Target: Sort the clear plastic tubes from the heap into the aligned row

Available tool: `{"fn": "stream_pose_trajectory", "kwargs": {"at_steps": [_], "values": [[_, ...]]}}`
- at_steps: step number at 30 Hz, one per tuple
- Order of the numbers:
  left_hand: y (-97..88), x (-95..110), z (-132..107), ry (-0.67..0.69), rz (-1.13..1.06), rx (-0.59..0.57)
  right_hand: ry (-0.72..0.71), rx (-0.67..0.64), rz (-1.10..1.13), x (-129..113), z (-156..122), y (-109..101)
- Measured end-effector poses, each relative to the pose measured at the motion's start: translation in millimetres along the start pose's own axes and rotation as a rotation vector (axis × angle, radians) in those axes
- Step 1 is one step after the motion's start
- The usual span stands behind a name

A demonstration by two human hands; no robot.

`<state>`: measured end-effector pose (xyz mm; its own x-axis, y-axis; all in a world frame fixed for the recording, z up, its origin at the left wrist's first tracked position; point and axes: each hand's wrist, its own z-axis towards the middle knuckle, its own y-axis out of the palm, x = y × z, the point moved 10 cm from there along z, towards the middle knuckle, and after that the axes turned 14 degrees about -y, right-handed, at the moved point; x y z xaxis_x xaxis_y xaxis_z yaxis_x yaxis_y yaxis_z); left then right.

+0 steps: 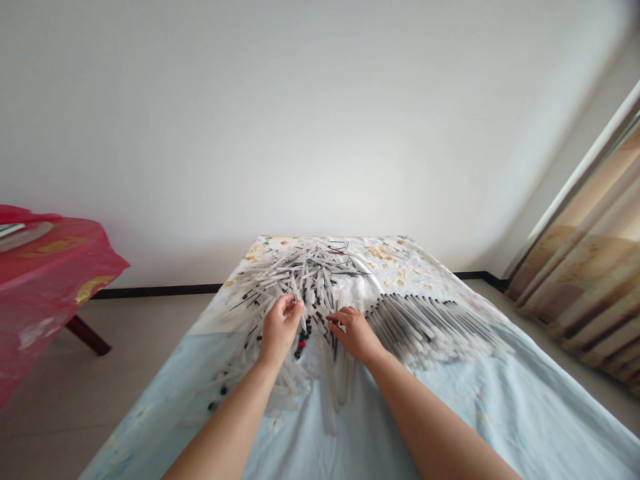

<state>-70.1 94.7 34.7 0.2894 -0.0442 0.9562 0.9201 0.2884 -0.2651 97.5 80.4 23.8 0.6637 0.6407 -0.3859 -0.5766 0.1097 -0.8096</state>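
A loose pile of translucent pen-like tubes (280, 267), thin dark sticks and small black caps (299, 353) spreads over the middle and left of the cloth. Over its near part, my left hand (281, 328) is closed, with thumb and fingers pinching a pale pen-like tube (302, 319). My right hand (356, 333) hovers at the pile's right side with fingers curled and the thumb close to the index finger; what lies between them is too small to make out. Beneath it, several tubes (329, 393) point toward me. To its right lies a neat row of dark-tipped tubes (425, 327).
A flowered cloth (390, 257) and a light blue cloth (175, 393) cover the table. On the left stands another table under a red plastic cover (65, 267). A patterned curtain (585, 287) hangs at the right. A white wall (320, 133) rises behind.
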Motion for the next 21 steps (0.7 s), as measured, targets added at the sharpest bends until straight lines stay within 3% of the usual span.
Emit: {"fn": "stream_pose_trajectory", "kwargs": {"at_steps": [8, 13, 16, 21], "values": [[8.1, -0.5, -3.2, 0.01, 0.008, -0.024, 0.044, -0.131, -0.196, -4.4, 9.2, 20.8], [8.5, 0.9, -2.1, -0.015, -0.142, -0.065, 0.027, -0.136, -0.147, -9.6, 11.9, 28.2], [5.9, -3.4, 1.5, -0.072, -0.274, -0.072, 0.048, -0.031, -0.009, -9.3, 11.0, 16.9], [3.4, -16.9, 6.0, -0.179, -0.507, -0.052, 0.203, 0.126, 0.445, 12.7, 5.2, 10.8]]}}
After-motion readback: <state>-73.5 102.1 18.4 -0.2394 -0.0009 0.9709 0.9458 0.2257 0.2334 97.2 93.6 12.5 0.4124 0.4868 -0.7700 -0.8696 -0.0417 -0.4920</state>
